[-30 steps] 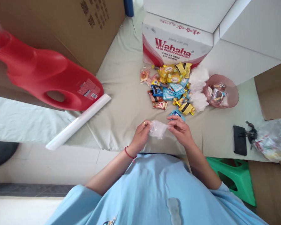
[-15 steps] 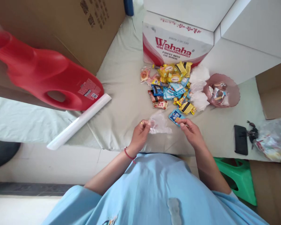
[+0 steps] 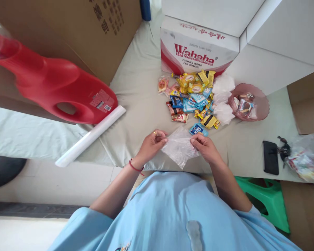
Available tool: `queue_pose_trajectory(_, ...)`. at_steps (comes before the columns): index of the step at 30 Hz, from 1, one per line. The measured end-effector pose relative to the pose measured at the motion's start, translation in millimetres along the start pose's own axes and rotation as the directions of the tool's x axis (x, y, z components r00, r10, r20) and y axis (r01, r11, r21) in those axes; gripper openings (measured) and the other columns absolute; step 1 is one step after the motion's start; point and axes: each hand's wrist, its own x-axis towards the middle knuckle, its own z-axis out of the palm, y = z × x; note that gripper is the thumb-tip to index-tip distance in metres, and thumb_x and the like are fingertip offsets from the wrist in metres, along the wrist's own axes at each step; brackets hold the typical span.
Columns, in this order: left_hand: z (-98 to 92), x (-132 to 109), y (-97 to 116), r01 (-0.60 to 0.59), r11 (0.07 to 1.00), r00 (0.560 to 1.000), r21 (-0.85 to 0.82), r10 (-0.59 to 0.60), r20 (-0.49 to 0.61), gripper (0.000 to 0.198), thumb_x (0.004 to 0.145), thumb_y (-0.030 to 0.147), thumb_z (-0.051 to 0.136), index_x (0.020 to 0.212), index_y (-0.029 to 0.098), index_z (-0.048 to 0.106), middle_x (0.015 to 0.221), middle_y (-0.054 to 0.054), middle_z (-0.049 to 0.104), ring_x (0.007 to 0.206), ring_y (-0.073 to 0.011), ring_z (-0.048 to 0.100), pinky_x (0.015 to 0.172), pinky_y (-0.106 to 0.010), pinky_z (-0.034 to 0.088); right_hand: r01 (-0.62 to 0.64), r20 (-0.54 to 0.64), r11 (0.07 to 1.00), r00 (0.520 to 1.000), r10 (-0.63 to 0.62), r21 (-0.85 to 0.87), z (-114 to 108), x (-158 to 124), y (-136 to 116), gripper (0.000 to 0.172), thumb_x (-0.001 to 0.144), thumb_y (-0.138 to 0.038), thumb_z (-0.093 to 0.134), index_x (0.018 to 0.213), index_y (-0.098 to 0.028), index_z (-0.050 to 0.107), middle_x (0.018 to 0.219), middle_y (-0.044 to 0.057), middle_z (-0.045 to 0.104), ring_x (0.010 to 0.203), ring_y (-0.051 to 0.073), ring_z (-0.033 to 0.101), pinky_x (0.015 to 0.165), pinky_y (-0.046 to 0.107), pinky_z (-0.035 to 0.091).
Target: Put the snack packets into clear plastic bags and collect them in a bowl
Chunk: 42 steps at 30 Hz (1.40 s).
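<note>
A clear plastic bag [image 3: 181, 148] is stretched between my two hands above the table's front edge. My left hand [image 3: 154, 142] pinches its left corner, and my right hand [image 3: 202, 143] grips the right corner. Just beyond my right hand, a blue snack packet [image 3: 198, 129] lies on the cloth. Farther back is a pile of wrapped snacks: yellow packets [image 3: 196, 87], blue packets [image 3: 196, 101] and a red and white packet [image 3: 180, 118]. White plastic bundles [image 3: 223, 113] lie beside the pile, against a pink glass bowl [image 3: 263, 104] with a few packets inside.
At left, a red jug [image 3: 68, 87] lies near a white roll [image 3: 91, 136] and a large brown carton [image 3: 94, 42]. A Wahaha box [image 3: 196, 52] stands at the back. A black phone [image 3: 270, 157] and a filled plastic bag [image 3: 308, 157] are at right, above a green stool [image 3: 272, 202].
My right hand has let go of the blue packet and moved left to the bag's corner. The bag, bunched before, now hangs spread between both hands.
</note>
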Motion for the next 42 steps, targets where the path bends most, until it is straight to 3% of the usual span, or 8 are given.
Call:
queue_pose_trajectory(4, 1.3, 0, 1, -0.075, 0.975, 0.98, 0.208, 0.11, -0.165, 0.022, 0.09, 0.042, 0.068, 0.097, 0.021, 0.069, 0.103, -0.005, 0.068, 0.091, -0.0173, 0.065, 0.08, -0.03, 0.053, -0.019, -0.069, 0.997, 0.997, 0.024, 0.069, 8, -2, 6, 0.043, 0.083, -0.064, 0.075, 0.083, -0.022, 0.063, 0.061, -0.006, 0.048, 0.053, 0.011, 0.04, 0.052, 0.026, 0.034)
queue_pose_trajectory(9, 22.2, -6, -1, -0.101, 0.9, 0.993, 0.425, 0.119, -0.017, 0.039, 0.092, 0.044, 0.069, 0.124, 0.021, 0.071, 0.109, -0.006, 0.076, 0.085, -0.0191, 0.067, 0.083, -0.034, 0.054, -0.037, -0.051, 0.996, 0.998, 0.042, 0.087, 14, -3, 10, 0.045, 0.082, -0.065, 0.076, 0.083, -0.022, 0.064, 0.06, -0.006, 0.05, 0.054, 0.011, 0.042, 0.053, 0.026, 0.035)
queue_pose_trajectory(13, 36.5, -8, -9, -0.015, 0.868, 1.0, 0.496, 0.016, 0.002, 0.043, 0.086, 0.023, 0.07, 0.129, 0.022, 0.069, 0.101, -0.003, 0.08, 0.08, -0.0199, 0.071, 0.08, -0.033, 0.056, -0.007, -0.065, 0.998, 0.998, 0.011, 0.054, 6, -7, 10, 0.046, 0.083, -0.067, 0.076, 0.085, -0.022, 0.067, 0.062, -0.005, 0.052, 0.057, 0.013, 0.045, 0.057, 0.027, 0.039)
queue_pose_trajectory(20, 30.8, -15, -2, -0.254, 0.852, 0.967, 0.457, 0.22, 0.126, 0.027, 0.096, 0.022, 0.057, 0.118, 0.023, 0.074, 0.106, -0.005, 0.082, 0.091, -0.0202, 0.077, 0.086, -0.033, 0.06, -0.004, 0.036, 1.0, 0.999, 0.003, 0.023, -34, -6, 2, 0.07, 0.089, -0.084, 0.056, 0.12, -0.024, 0.076, 0.114, 0.008, 0.076, 0.102, 0.023, 0.068, 0.087, 0.035, 0.053)
queue_pose_trajectory(26, 26.5, -27, 9, -0.419, 0.817, 0.908, 0.395, 0.37, 0.199, 0.024, 0.103, 0.024, 0.052, 0.115, 0.025, 0.073, 0.099, -0.005, 0.081, 0.089, -0.0177, 0.076, 0.083, -0.03, 0.058, 0.033, 0.112, 0.998, 0.993, -0.027, -0.047, -26, 10, -13, 0.048, 0.083, -0.068, 0.077, 0.082, -0.021, 0.069, 0.073, -0.001, 0.061, 0.067, 0.014, 0.051, 0.066, 0.029, 0.042)
queue_pose_trajectory(33, -15.8, -34, 22, -0.292, 0.931, 0.944, 0.221, 0.243, 0.223, 0.037, 0.098, 0.023, 0.056, 0.133, 0.025, 0.067, 0.094, -0.004, 0.075, 0.091, -0.0178, 0.072, 0.094, -0.035, 0.056, -0.007, -0.046, 0.997, 0.999, 0.011, 0.074, -36, 12, -6, 0.046, 0.078, -0.068, 0.083, 0.082, -0.023, 0.073, 0.077, 0.001, 0.066, 0.068, 0.015, 0.052, 0.068, 0.029, 0.042)
queue_pose_trajectory(37, -29.4, -25, 29, -0.385, 0.878, 0.865, 0.285, 0.236, 0.443, 0.031, 0.089, 0.015, 0.052, 0.104, 0.026, 0.076, 0.095, -0.006, 0.073, 0.094, -0.0208, 0.068, 0.091, -0.038, 0.054, -0.021, -0.073, 0.999, 0.997, 0.025, 0.046, -39, 9, -7, 0.048, 0.075, -0.069, 0.084, 0.078, -0.022, 0.073, 0.069, -0.001, 0.061, 0.063, 0.014, 0.047, 0.063, 0.029, 0.038)
queue_pose_trajectory(42, -36.0, -15, 30, -0.566, 0.74, 0.734, 0.362, 0.254, 0.629, 0.038, 0.073, 0.003, 0.051, 0.081, 0.03, 0.076, 0.094, -0.004, 0.073, 0.116, -0.0254, 0.064, 0.112, -0.049, 0.045, -0.056, -0.095, 0.997, 0.994, 0.061, 0.058, -42, 6, -13, 0.049, 0.069, -0.069, 0.088, 0.078, -0.022, 0.075, 0.07, -0.001, 0.063, 0.058, 0.012, 0.041, 0.057, 0.027, 0.032)
